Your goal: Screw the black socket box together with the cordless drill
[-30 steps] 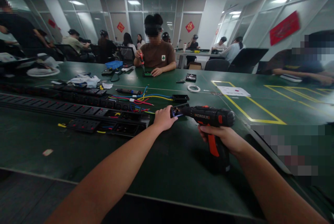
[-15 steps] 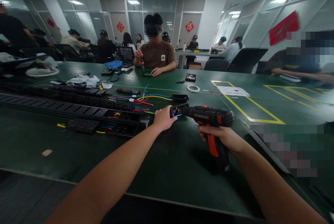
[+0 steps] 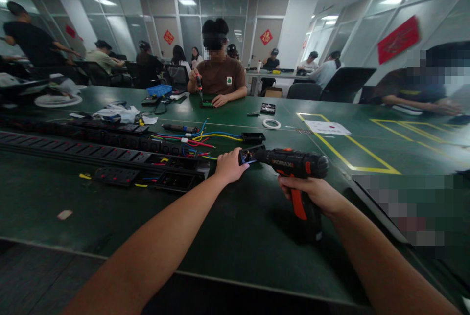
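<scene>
My right hand is wrapped round the handle of a black and orange cordless drill, which points left. The front end of the drill reaches into a small black housing; whether its bit touches a screw is too small to tell. Closed on the left side of that housing is my left hand, holding it on the green table. Coloured wires lie just behind, leading to another black box. Left of my left hand, long black socket strips stretch across the table.
A loose black socket block lies in front of the strips. Farther back are a dark screwdriver-like tool, a white ring and a paper sheet. Across the table a person holds a red-handled tool. Other people sit behind.
My hands, the drill and the housing stay in nearly the same place. At the far left, a standing person shows more fully, with an arm stretched out.
</scene>
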`<state>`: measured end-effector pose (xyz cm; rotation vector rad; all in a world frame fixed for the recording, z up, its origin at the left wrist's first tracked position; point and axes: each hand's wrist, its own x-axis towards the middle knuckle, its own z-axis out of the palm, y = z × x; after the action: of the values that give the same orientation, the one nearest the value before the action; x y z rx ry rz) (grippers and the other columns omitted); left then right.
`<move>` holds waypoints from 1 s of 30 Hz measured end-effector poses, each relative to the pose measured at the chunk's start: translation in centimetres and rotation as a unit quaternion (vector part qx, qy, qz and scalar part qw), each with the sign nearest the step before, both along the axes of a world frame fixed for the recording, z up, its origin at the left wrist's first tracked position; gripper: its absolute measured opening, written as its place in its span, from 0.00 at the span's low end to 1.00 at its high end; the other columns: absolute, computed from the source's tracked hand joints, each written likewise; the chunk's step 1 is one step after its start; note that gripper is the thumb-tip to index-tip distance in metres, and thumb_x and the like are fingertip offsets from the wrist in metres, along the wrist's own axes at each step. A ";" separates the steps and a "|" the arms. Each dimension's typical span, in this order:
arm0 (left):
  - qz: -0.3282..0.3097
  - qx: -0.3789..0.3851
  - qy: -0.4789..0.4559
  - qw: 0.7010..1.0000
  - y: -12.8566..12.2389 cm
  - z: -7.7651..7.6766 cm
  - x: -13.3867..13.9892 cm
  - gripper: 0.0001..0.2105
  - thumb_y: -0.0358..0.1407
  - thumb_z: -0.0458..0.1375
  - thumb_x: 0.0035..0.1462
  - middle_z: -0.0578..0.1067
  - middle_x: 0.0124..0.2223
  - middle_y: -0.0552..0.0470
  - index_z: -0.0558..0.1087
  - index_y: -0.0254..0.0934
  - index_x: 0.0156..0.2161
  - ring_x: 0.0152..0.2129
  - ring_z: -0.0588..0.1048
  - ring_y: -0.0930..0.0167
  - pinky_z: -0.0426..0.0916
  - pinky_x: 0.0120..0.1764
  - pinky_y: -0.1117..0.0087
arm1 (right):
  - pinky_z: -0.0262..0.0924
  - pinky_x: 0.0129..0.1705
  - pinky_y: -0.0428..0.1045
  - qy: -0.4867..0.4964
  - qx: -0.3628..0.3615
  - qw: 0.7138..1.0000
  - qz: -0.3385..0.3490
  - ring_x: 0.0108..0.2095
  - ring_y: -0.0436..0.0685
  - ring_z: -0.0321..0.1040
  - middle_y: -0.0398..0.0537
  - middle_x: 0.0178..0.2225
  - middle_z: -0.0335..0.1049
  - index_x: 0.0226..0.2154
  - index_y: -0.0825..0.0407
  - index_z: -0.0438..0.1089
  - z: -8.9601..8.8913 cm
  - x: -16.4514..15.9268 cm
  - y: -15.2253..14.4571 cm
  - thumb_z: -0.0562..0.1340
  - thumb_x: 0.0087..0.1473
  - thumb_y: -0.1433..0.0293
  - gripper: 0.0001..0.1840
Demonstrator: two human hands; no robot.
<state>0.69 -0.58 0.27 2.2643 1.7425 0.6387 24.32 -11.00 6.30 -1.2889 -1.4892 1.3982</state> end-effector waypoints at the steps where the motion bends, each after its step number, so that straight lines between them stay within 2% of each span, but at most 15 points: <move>1: -0.001 0.002 0.000 1.000 0.0 0.0 0.0 0.27 0.48 0.62 0.62 0.78 0.57 0.44 0.66 0.42 0.62 0.53 0.76 0.55 0.65 0.56 0.54 | 0.61 0.32 0.51 0.000 -0.001 1.000 0.000 0.26 0.55 0.67 0.44 0.24 0.71 0.25 0.53 0.75 0.0 0.0 0.0 0.76 0.45 0.51 0.22; 10: -0.003 0.007 0.000 1.000 0.2 -0.3 0.0 0.28 0.47 0.63 0.61 0.78 0.58 0.44 0.66 0.42 0.63 0.54 0.76 0.55 0.65 0.56 0.55 | 0.61 0.31 0.50 0.000 -0.009 1.000 -0.011 0.26 0.54 0.67 0.43 0.23 0.70 0.24 0.52 0.74 0.4 -0.4 -0.2 0.77 0.42 0.51 0.24; 14: -0.001 0.007 -0.001 1.000 0.2 -0.3 0.0 0.28 0.47 0.63 0.61 0.78 0.57 0.43 0.66 0.42 0.63 0.53 0.76 0.54 0.66 0.56 0.55 | 0.62 0.32 0.51 0.013 -0.009 1.000 -0.016 0.27 0.55 0.68 0.44 0.25 0.72 0.26 0.53 0.76 0.1 -0.2 -0.1 0.77 0.43 0.52 0.22; 20: 0.003 -0.005 0.002 1.000 0.2 -0.1 0.0 0.27 0.48 0.63 0.62 0.78 0.58 0.43 0.65 0.43 0.63 0.55 0.75 0.56 0.65 0.57 0.56 | 0.65 0.33 0.52 0.032 -0.022 0.998 -0.044 0.29 0.57 0.70 0.47 0.29 0.75 0.30 0.53 0.78 0.0 -0.2 -0.1 0.79 0.39 0.54 0.23; 30: 0.001 -0.008 -0.001 1.000 0.0 0.1 -0.1 0.28 0.48 0.63 0.62 0.78 0.58 0.43 0.65 0.43 0.63 0.55 0.76 0.55 0.65 0.57 0.55 | 0.65 0.33 0.53 0.029 -0.020 0.999 -0.037 0.29 0.57 0.70 0.48 0.29 0.75 0.33 0.54 0.80 0.2 -0.4 -0.1 0.79 0.39 0.53 0.24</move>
<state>0.63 -0.56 0.39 2.2503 1.7442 0.6253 23.95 -11.10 6.48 -1.3037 -1.3679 1.4111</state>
